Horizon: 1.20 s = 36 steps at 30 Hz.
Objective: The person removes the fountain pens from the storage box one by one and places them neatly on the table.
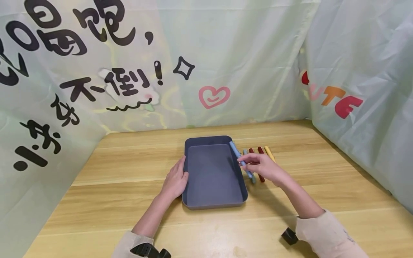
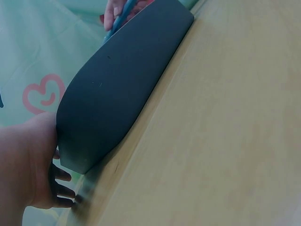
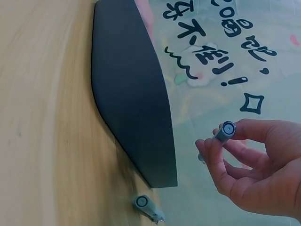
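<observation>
A dark blue-grey rectangular tray (image 1: 213, 206) with raised walls lies on the table, nothing inside it. My left hand (image 1: 175, 180) holds its left wall, fingers along the outside and thumb at the rim; in the left wrist view, the tray's front wall (image 2: 117, 89) partly hides that hand (image 2: 33, 160). Between thumb and fingertips, my right hand (image 1: 262, 166) pinches a light blue marker (image 1: 235, 148), slanted above the tray's right rim. The right wrist view shows this marker (image 3: 227, 129) end-on. Beneath the right hand lies a grey-blue marker (image 1: 253, 179), partly covered.
Right of the tray lie a red marker (image 1: 251, 150), a dark red marker (image 1: 260, 149) and a yellow marker (image 1: 269, 153), roughly side by side. The wooden table (image 1: 129, 165) meets a printed curtain (image 1: 258, 71) at the back and sides.
</observation>
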Motion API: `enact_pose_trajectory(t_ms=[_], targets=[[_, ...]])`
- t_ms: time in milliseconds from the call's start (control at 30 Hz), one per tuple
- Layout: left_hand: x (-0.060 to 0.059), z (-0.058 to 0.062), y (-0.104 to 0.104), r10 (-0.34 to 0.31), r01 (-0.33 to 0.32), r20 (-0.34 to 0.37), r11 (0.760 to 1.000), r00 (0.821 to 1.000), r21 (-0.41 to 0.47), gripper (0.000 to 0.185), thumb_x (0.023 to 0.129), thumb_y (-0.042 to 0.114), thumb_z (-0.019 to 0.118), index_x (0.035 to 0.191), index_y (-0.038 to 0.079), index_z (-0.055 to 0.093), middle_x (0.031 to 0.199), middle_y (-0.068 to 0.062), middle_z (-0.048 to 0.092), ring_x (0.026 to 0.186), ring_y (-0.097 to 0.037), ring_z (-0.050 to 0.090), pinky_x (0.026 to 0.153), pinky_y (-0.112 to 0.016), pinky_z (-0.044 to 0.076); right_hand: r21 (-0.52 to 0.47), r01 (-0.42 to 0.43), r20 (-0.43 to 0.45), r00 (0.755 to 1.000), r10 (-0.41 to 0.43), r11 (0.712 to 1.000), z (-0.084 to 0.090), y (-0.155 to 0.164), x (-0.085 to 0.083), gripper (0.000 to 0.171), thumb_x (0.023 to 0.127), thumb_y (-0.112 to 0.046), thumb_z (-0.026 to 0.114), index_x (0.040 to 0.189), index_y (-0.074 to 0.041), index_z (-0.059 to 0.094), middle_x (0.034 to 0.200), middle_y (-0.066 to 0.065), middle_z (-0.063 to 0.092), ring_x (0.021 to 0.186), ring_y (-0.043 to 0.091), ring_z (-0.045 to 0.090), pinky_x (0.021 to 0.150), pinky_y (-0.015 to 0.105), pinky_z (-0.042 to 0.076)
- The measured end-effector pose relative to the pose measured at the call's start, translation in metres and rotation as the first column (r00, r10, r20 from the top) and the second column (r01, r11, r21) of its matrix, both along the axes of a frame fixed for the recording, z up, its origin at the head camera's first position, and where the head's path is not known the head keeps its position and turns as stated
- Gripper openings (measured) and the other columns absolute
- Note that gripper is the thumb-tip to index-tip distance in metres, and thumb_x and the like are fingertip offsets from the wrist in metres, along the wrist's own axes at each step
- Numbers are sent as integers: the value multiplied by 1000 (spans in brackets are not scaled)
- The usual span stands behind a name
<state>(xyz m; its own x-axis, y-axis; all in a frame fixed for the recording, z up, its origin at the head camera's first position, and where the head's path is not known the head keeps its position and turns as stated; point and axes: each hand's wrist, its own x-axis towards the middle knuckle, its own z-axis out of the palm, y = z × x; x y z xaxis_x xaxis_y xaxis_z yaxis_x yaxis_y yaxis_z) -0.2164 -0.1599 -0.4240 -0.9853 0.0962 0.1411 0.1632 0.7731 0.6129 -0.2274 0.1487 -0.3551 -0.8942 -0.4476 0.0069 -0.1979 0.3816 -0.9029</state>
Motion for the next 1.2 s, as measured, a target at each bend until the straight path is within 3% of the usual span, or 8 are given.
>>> enact_pose_trajectory(t_ms=[200, 567, 900, 1200], targets=[[0, 0, 0, 5, -5, -7, 1000, 1000, -4, 56, 95, 15, 38, 147, 7, 18, 147, -15, 24, 132, -32, 24, 104, -48, 22, 4, 18, -6, 1000, -18, 1000, -1, 6, -1, 30, 89, -6, 56, 118, 5, 57, 109, 18, 60, 92, 24, 58, 76, 36, 48], [1, 0, 1, 15, -15, 13, 1000, 1000, -3, 57, 95, 16, 38, 147, 7, 17, 148, -15, 22, 132, -33, 23, 104, -49, 21, -28, 26, 11, 1000, -26, 999, 3, 14, -1, 29, 90, -5, 55, 117, 6, 57, 104, 15, 62, 93, 32, 56, 73, 30, 48], [1, 2, 1, 15, -15, 20, 1000, 1000, 1, 57, 95, 16, 38, 147, 7, 16, 148, -15, 21, 133, -33, 22, 105, -50, 19, 1, 41, 11, 999, -41, 999, 0, 19, -3, 30, 90, -4, 55, 118, 7, 56, 104, 22, 60, 84, 21, 57, 72, 34, 48], [0, 1, 1, 7, -7, 21, 1000, 1000, 0, 57, 96, 16, 37, 147, 6, 16, 148, -16, 21, 133, -33, 21, 104, -50, 20, 22, 55, -2, 998, -55, 998, -1, 27, -3, 32, 89, -4, 55, 119, 7, 55, 110, 24, 59, 93, 31, 58, 75, 34, 48]])
